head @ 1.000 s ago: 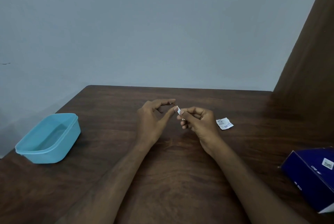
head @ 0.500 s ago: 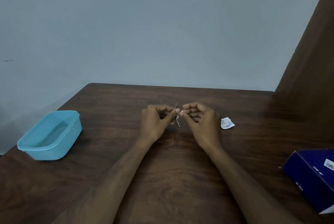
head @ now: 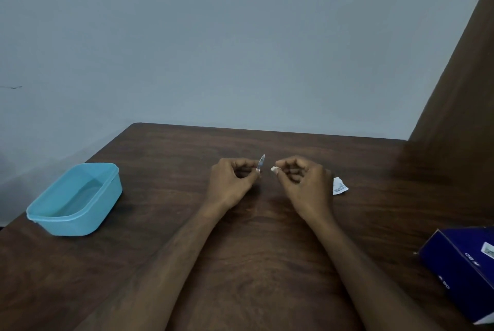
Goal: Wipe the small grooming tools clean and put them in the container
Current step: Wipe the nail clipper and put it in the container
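The little metal tool (head: 261, 163) is thin, shiny and stiff. It looks very light, and its far end comes to a point, so it could prick a finger or slip out if it is held loosely. The safe place to hold it is the near, blunt end, with the point up and away.

That is how the left hand (head: 232, 183) has it: the thumb and fingers are pinched shut on the tool's low end, and the pointed end sticks up above the bench (head: 254, 264).

The right hand (head: 303, 186) is just beside it, not touching. Its grip is closed on a small white wipe (head: 274, 169), soft and easy to squash.

The blue container (head: 76, 199) sits open on the left of the bench, well apart from both hands. A torn white wrapper (head: 339, 186) lies right of the right hand.
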The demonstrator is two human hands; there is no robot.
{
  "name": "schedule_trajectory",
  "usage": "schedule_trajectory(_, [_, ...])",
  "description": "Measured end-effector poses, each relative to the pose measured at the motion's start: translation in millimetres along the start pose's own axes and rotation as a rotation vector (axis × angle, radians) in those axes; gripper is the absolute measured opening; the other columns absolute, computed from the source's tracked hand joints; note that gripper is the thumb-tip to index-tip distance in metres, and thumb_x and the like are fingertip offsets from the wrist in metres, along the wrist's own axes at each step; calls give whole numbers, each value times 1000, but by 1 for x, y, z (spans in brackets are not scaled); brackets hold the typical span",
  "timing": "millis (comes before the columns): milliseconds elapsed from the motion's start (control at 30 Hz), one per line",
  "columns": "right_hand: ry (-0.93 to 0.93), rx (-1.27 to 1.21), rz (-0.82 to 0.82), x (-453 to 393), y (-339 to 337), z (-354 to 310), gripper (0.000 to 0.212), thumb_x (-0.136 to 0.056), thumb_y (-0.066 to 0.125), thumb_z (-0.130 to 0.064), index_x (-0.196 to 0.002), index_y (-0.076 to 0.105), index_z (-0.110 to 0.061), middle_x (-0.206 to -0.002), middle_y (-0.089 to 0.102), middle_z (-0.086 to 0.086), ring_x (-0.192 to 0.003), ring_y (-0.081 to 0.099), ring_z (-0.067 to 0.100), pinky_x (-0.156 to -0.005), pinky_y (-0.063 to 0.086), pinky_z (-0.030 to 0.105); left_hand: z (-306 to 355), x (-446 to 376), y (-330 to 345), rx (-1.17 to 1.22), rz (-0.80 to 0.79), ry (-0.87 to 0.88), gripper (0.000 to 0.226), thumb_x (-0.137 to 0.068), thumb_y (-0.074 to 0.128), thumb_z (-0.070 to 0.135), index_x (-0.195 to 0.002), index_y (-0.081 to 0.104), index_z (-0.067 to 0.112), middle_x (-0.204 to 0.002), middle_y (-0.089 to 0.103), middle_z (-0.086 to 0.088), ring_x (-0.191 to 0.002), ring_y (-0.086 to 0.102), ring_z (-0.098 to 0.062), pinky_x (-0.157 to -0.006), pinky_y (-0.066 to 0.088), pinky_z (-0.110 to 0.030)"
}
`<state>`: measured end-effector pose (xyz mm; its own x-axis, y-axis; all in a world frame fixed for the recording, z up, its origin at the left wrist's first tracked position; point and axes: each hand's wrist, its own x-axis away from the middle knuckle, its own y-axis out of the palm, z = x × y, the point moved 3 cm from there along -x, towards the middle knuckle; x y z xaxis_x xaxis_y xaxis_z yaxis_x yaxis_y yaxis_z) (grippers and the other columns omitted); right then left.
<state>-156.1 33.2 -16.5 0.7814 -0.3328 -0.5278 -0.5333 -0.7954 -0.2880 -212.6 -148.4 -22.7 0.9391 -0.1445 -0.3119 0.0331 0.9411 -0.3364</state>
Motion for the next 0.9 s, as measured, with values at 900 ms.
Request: schedule_trajectory(900, [56, 66, 171, -7, -8, 9, 22, -83, 91, -21, -93, 72, -23, -70, 73, -15, -65, 69, 4, -70, 60, 32, 7, 3, 1, 42, -44, -24, 21, -85, 88, 6, -104, 84, 15, -84, 83, 3, -82, 81, -11, -79, 62, -18])
